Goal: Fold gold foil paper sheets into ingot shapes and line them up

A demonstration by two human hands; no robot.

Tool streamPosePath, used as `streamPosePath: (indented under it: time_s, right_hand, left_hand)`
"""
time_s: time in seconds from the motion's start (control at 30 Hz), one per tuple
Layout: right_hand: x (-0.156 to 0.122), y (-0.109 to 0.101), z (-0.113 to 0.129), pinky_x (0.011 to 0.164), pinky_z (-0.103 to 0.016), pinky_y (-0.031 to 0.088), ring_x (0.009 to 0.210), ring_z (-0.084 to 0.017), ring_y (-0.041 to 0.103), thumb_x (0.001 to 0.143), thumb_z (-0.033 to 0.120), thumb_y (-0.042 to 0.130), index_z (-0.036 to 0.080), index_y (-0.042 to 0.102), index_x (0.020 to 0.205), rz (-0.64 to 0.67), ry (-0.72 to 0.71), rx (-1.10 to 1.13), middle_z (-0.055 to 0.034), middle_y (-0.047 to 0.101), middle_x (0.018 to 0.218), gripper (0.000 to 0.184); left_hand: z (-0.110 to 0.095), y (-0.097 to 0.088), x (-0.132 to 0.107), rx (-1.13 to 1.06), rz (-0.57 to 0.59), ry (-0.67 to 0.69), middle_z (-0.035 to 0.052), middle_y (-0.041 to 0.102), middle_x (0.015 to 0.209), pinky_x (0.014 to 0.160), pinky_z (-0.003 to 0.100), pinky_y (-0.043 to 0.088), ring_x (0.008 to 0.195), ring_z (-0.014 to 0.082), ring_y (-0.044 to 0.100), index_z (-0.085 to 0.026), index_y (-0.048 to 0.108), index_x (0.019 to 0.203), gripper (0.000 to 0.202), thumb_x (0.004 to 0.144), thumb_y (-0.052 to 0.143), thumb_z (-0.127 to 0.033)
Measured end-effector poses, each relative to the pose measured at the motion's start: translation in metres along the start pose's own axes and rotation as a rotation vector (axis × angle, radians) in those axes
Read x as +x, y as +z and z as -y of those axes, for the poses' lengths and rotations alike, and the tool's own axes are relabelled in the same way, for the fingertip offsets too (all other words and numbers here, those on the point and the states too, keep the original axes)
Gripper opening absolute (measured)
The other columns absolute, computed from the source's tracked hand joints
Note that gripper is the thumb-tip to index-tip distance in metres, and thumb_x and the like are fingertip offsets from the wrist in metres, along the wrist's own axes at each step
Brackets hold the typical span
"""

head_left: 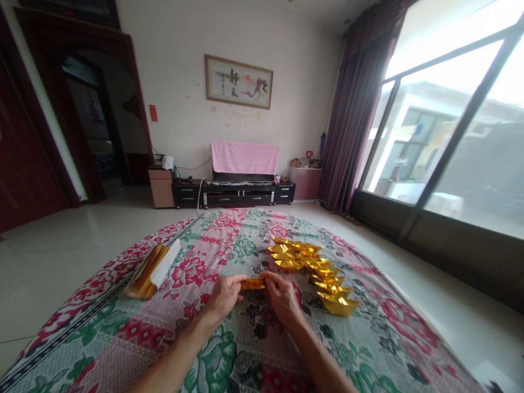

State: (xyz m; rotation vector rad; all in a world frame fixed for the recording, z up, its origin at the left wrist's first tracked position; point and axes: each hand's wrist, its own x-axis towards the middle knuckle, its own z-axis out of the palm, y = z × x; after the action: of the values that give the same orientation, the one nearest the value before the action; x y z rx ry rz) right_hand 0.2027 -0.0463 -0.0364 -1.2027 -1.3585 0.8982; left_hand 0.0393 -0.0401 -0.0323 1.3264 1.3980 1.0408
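A folded strip of gold foil paper [252, 284] is pinched between both my hands above a floral cloth [229, 349]. My left hand [224, 295] grips its left end with closed fingers. My right hand [282, 296] grips its right end, fingers also closed. To the right lies a row of several folded gold paper ingots [315, 270]. A stack of flat gold foil sheets [151, 270] lies to the left on the cloth.
The cloth covers a low surface on a pale tiled floor [61, 245]. A dark TV cabinet [233, 194] with a pink cover stands against the far wall. Large windows [450, 136] and a purple curtain are at the right.
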Motion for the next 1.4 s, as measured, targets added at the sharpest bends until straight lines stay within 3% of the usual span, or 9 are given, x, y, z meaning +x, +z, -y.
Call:
streamPosePath:
  time_s: [0.23,0.43,0.7,0.93,1.13,1.4]
  right_hand:
    - [0.0004,0.0,-0.003,0.05,-0.02,0.039,0.055,-0.012,0.05,0.076,0.036,0.048,0.012,0.069,0.091,-0.011,-0.058,-0.064,-0.0043,0.064,0.071,0.036]
    - [0.0011,-0.0002,-0.005,0.051,-0.02,0.04,0.058,-0.013,0.053,0.076,0.035,0.047,0.014,0.069,0.092,-0.007,-0.069,-0.109,-0.0041,0.065,0.073,0.035]
    - [-0.0003,-0.0003,-0.0037,0.047,-0.019,0.036,0.053,-0.011,0.048,0.077,0.036,0.046,0.013,0.069,0.092,0.013,-0.055,-0.121,-0.0032,0.064,0.068,0.036]
    - [-0.0014,-0.001,0.0,0.055,-0.02,0.042,0.063,-0.014,0.055,0.077,0.037,0.047,0.014,0.07,0.091,-0.012,-0.087,-0.117,-0.0045,0.066,0.073,0.036]
    - [-0.0021,-0.0012,0.0026,0.057,-0.022,0.043,0.063,-0.015,0.056,0.077,0.036,0.046,0.015,0.07,0.092,-0.024,-0.096,-0.132,-0.0048,0.067,0.074,0.035]
    - [-0.0029,-0.0012,0.0032,0.053,-0.02,0.041,0.059,-0.014,0.054,0.077,0.035,0.047,0.015,0.071,0.09,-0.017,-0.103,-0.142,-0.0037,0.066,0.07,0.034]
  left_hand:
    - [-0.0045,-0.0002,-0.0017,0.058,-0.019,-0.013,0.0059,0.072,0.085,0.056,0.02,0.047,0.056,0.0109,0.061,-0.011,0.063,0.111,0.047,0.068,0.045,-0.013]
    - [-0.0012,0.0003,0.0006,0.073,-0.034,-0.006,0.0041,0.072,0.077,0.052,0.019,0.046,0.052,0.0102,0.059,-0.012,0.063,0.111,0.042,0.073,0.047,-0.018]
    - [-0.0002,0.0004,0.0012,0.019,-0.032,-0.024,0.007,0.071,0.083,0.053,0.019,0.047,0.057,0.0108,0.06,-0.009,0.062,0.112,0.042,0.074,0.045,-0.014]
    - [-0.0012,0.0009,-0.0004,0.009,-0.01,-0.016,0.0053,0.071,0.084,0.053,0.018,0.047,0.06,0.0111,0.061,-0.011,0.061,0.113,0.044,0.073,0.044,-0.013]
    - [-0.0091,0.0007,-0.0052,0.0,-0.008,-0.053,0.0051,0.069,0.101,0.053,0.016,0.047,0.057,0.0081,0.059,-0.011,0.06,0.114,0.046,0.072,0.044,-0.011]
    - [-0.0034,0.0003,-0.0013,-0.008,-0.011,-0.04,0.0034,0.071,0.094,0.052,0.015,0.046,0.063,0.0096,0.062,-0.013,0.063,0.111,0.043,0.072,0.045,-0.012]
